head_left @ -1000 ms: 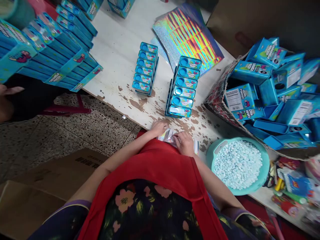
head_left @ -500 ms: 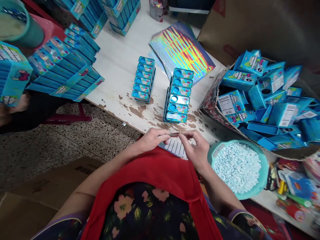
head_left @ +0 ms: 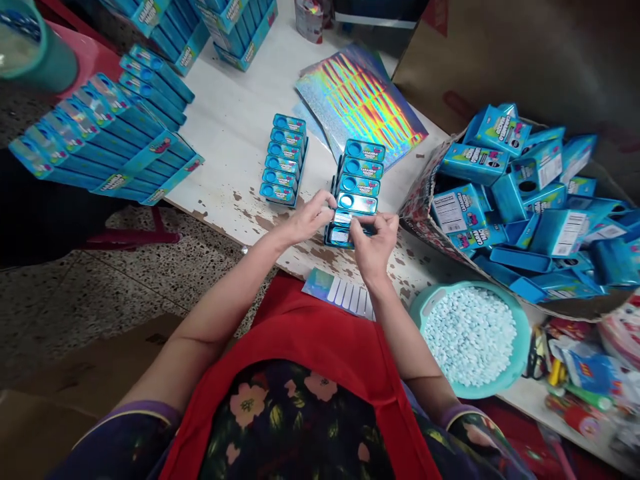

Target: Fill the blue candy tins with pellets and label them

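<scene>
My left hand point(head_left: 311, 217) and my right hand point(head_left: 374, 243) meet over the right-hand row of blue candy boxes point(head_left: 361, 168). Between their fingertips lies a small shiny strip point(head_left: 343, 218), on the second box from the near end. Both hands have thumb and fingers drawn together at its ends. A strip also shows on the nearest box. To the left stands another row of blue boxes point(head_left: 283, 163), touched by neither hand. A sheet with pale strips point(head_left: 345, 294) lies at the table edge by my apron.
Shiny holographic sheets point(head_left: 363, 100) lie behind the rows. At the right are a carton of blue boxes point(head_left: 440, 233) and a teal basin of pale candies point(head_left: 520, 340). Stacked blue boxes point(head_left: 145, 147) stand at the left.
Both hands have moved forward from the table edge onto the right-hand row, uncovering the sheet of strips. The other person's hand and the box it held at the far left are gone from view.
</scene>
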Action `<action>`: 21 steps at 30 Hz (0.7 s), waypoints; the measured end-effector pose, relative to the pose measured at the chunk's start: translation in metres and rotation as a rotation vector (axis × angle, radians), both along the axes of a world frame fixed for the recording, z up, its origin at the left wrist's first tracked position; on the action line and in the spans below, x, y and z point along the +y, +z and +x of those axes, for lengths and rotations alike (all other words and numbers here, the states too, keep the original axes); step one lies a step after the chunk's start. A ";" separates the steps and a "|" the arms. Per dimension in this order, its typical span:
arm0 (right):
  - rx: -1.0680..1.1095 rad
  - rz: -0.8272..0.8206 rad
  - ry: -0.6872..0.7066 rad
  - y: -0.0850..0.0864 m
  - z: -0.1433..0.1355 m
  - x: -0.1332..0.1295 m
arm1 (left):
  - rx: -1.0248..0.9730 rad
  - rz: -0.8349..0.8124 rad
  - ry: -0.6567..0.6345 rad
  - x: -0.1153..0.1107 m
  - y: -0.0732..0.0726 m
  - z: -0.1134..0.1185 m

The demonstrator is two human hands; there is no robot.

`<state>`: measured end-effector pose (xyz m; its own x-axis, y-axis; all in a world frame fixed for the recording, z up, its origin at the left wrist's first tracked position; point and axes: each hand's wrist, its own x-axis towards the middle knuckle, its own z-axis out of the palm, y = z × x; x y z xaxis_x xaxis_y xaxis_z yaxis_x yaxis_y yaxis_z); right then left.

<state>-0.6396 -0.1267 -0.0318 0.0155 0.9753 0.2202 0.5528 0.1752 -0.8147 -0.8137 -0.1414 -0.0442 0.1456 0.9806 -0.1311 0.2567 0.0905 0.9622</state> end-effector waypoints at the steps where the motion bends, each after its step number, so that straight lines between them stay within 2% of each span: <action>1: 0.030 -0.035 -0.027 -0.001 0.000 0.001 | 0.015 0.008 0.041 -0.002 -0.010 0.004; 3: 0.095 -0.139 -0.092 -0.002 0.002 0.002 | 0.090 -0.017 0.145 -0.010 -0.028 0.010; 5: 0.155 -0.240 -0.117 -0.002 0.004 0.004 | 0.157 -0.069 0.277 -0.020 -0.039 0.016; 7: 0.179 -0.288 -0.084 -0.003 0.004 0.005 | 0.171 -0.034 0.405 -0.032 -0.039 0.023; 8: 0.172 -0.291 -0.069 -0.004 0.003 0.006 | 0.168 0.020 0.427 -0.037 -0.037 0.028; 9: 0.160 -0.286 -0.065 -0.005 0.003 0.008 | 0.163 0.079 0.407 -0.043 -0.034 0.033; 11: 0.157 -0.265 -0.078 -0.007 0.002 0.011 | 0.151 0.153 0.256 -0.055 -0.031 0.042; 13: 0.196 -0.258 -0.059 -0.009 0.006 0.014 | 0.171 0.129 0.131 -0.066 -0.035 0.044; 15: 0.283 -0.270 -0.010 -0.014 0.015 0.013 | 0.208 0.069 0.147 -0.077 -0.047 0.039; 17: 0.372 -0.283 -0.028 -0.023 0.028 0.003 | 0.237 -0.052 0.222 -0.085 -0.062 0.030; 18: 0.390 -0.291 -0.061 -0.029 0.036 -0.007 | 0.240 -0.148 0.221 -0.089 -0.070 0.026; 20: 0.312 -0.341 -0.069 -0.045 0.049 -0.030 | 0.189 -0.375 0.101 -0.095 -0.084 0.022; 21: 0.210 -0.381 0.005 -0.053 0.054 -0.044 | 0.144 -0.466 0.016 -0.097 -0.091 0.023</action>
<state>-0.5851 -0.1704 -0.0847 0.0166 0.9864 -0.1634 0.3679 -0.1580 -0.9164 -0.7911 -0.2387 -0.1350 0.0788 0.8148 -0.5744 0.3793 0.5084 0.7731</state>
